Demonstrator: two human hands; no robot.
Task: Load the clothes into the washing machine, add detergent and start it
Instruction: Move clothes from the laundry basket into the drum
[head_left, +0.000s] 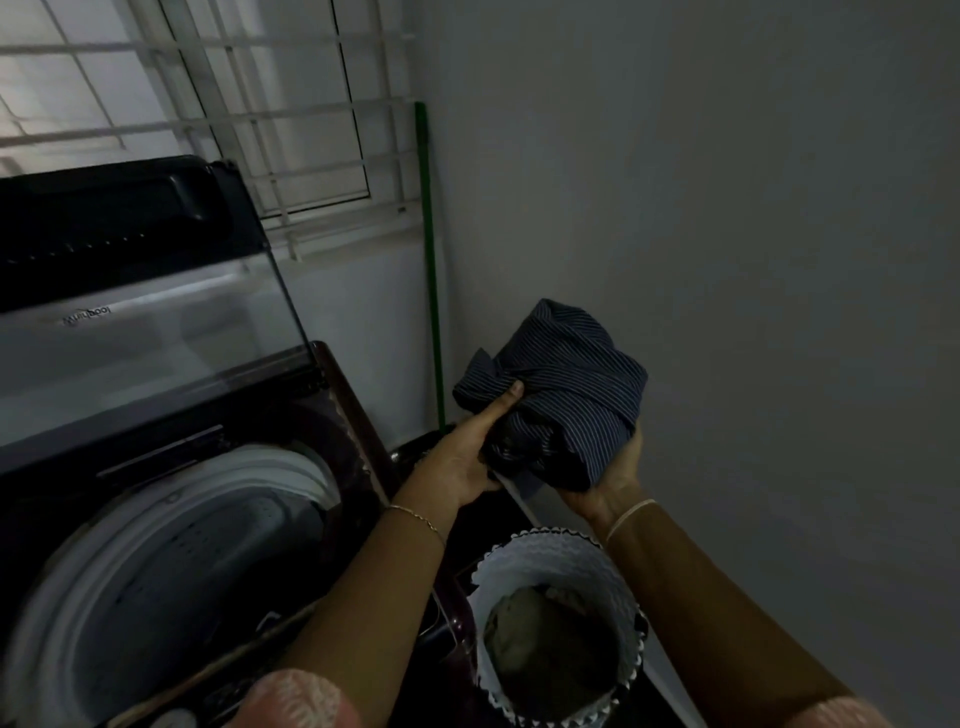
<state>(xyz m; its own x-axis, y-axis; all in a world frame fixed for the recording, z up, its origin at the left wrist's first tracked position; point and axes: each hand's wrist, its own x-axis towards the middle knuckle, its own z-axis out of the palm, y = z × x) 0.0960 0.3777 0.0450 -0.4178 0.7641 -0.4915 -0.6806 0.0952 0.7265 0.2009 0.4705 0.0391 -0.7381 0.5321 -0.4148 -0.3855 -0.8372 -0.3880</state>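
Two pink patterned sleeves (296, 696) at the bottom edge. One white cylindrical basket (519, 558) with a zigzag rim and crumpled grey cloth (545, 639) inside, just right of the washer (171, 561), which has a dark body and a round pale tub, open. One shirt (566, 374), dark blue with fine pale stripes, bunched into a ball and held in the air beyond the basket. The left hand (467, 457) grips its side, thumb flat on the fabric; the right hand (613, 467) cups it from beneath. Glass lid (145, 332) upright; green pole (430, 260) in the corner; white window grille (260, 119).

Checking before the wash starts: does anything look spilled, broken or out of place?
Nothing stands out. The washer lid stands open, the laundry basket sits upright beside the washing machine, and the left hand and right hand hold a bundled striped shirt. No spill shows.
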